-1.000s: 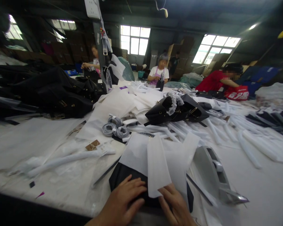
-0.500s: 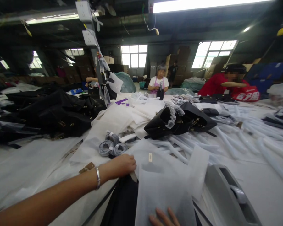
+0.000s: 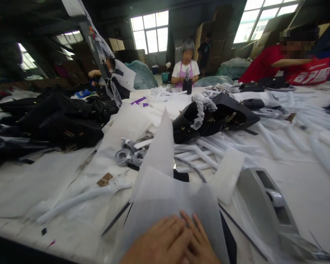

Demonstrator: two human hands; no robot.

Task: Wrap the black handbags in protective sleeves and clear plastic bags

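Observation:
A white translucent sheet (image 3: 170,198) lies over a black bag (image 3: 228,234), whose dark edges show at the sheet's right side and beyond its top. My left hand (image 3: 159,242) rests on the sheet with its fingers laid close together, partly over my right hand. Flat on the same sheet, my right hand (image 3: 199,236) has its fingers stretched out. Neither hand grips anything visible. Just ahead, a pointed flap of white sheet (image 3: 161,146) stands up. A dark curved strap (image 3: 191,165) shows to the right of this flap.
A grey tape dispenser (image 3: 269,198) stands to the right. Ahead are coiled grey straps (image 3: 126,154), a black handbag (image 3: 217,117) and white foam tubes (image 3: 275,135). Black bags (image 3: 57,121) are heaped at left. A brown tag (image 3: 105,179) lies nearby. Several people work beyond the table.
My left hand has come down from the sheet's upper left edge to lie beside and over my right hand. The sheet's far part now stands up. The view has tilted downward.

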